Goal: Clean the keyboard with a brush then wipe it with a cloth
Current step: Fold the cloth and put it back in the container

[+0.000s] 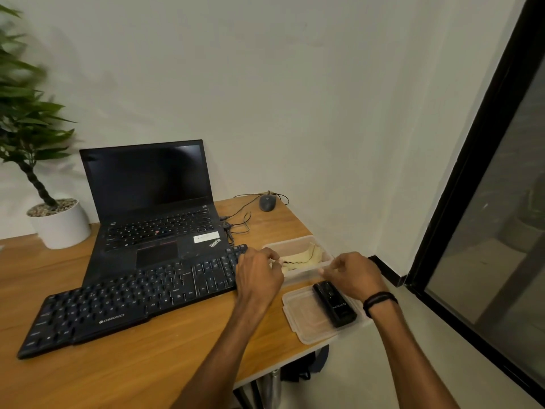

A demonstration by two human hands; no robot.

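Observation:
A black external keyboard [126, 302] lies slanted on the wooden desk in front of a laptop. To its right stands a clear plastic container [290, 245] holding a pale yellow cloth [303, 258]. My left hand [259, 274] is at the container's left rim, over the keyboard's right end, with curled fingers pinching at the rim beside the cloth. My right hand [352, 276] has its fingers curled at the container's front right corner. Just in front, the container's lid [303, 317] lies flat with a black oblong object [334, 304] on it; I cannot tell if it is the brush.
An open black laptop [153, 208] sits behind the keyboard, and a grey wired mouse [267, 202] lies near the back right corner. A potted plant [59, 222] stands at the left. The desk's right edge runs just past the lid, with floor and a dark window frame beyond.

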